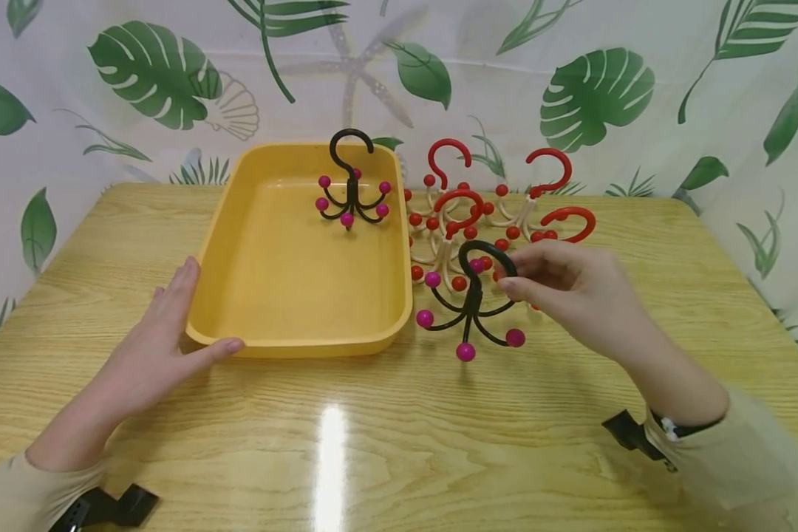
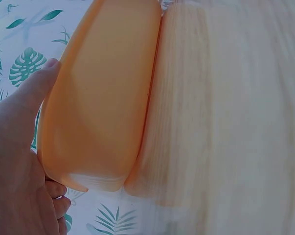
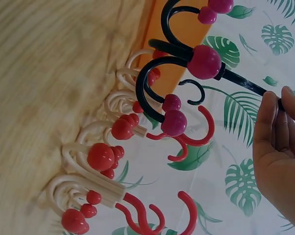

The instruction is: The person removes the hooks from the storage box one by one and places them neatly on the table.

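Note:
My right hand (image 1: 572, 295) pinches the top hook of a black multi-arm hook hanger (image 1: 473, 295) with magenta ball tips. This hanger is held up just right of the yellow tray (image 1: 299, 346); in the right wrist view the hook hanger (image 3: 204, 62) shows close up, finger and thumb at its stem. My left hand (image 1: 153, 343) rests at the tray's near left corner, thumb over the front rim and fingers along the left side. A second black hook hanger (image 1: 352, 192) stands upright inside the tray, toward its back right.
Several red-and-cream hook hangers (image 1: 525, 210) with red ball tips stand clustered on the wooden table (image 1: 505, 451), right of the tray and behind my right hand. A leaf-patterned cloth (image 1: 485, 81) hangs behind the table.

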Motion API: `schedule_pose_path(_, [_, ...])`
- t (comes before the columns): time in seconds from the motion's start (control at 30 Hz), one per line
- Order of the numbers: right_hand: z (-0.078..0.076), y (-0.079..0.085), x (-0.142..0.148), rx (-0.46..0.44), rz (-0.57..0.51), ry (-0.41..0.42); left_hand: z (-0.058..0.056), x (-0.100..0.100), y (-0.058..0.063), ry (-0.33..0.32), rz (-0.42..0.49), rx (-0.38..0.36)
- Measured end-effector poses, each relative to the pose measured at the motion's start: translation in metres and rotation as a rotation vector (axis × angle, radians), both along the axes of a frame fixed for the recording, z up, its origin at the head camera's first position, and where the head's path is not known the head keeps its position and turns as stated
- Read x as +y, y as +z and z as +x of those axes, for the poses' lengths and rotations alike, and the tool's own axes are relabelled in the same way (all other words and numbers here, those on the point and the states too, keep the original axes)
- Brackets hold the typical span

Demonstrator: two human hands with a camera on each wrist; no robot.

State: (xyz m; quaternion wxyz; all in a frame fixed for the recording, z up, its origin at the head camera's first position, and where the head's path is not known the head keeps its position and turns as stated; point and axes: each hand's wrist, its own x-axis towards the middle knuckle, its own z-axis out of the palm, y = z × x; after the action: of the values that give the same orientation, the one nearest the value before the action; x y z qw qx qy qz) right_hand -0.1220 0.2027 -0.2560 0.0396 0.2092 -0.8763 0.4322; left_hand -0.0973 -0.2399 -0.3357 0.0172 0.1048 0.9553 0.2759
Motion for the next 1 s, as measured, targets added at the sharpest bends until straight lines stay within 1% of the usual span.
schedule_pose_path(0.27, [-0.002,-0.014,-0.005,-0.028,-0.008,0.0,0.0,0.0,0.001,0.002,0.003,-0.007])
schedule_pose_path(0.53, [-0.003,-0.017,-0.01,-0.079,0.033,-0.022,0.0,0.0,0.001,0.001,0.005,-0.01])
schedule_pose_path(0.73, [-0.004,-0.02,-0.013,-0.094,0.05,-0.035,0.0,0.0,0.001,-0.001,0.007,-0.006])
schedule_pose_path(0.9, [-0.005,-0.022,-0.013,-0.092,0.045,-0.032,0.0,0.0,0.001,-0.004,0.004,-0.002])
schedule_pose_path(1.0, [-0.004,-0.023,-0.012,-0.065,0.045,-0.021,-0.001,0.0,0.0,-0.008,0.001,0.006])
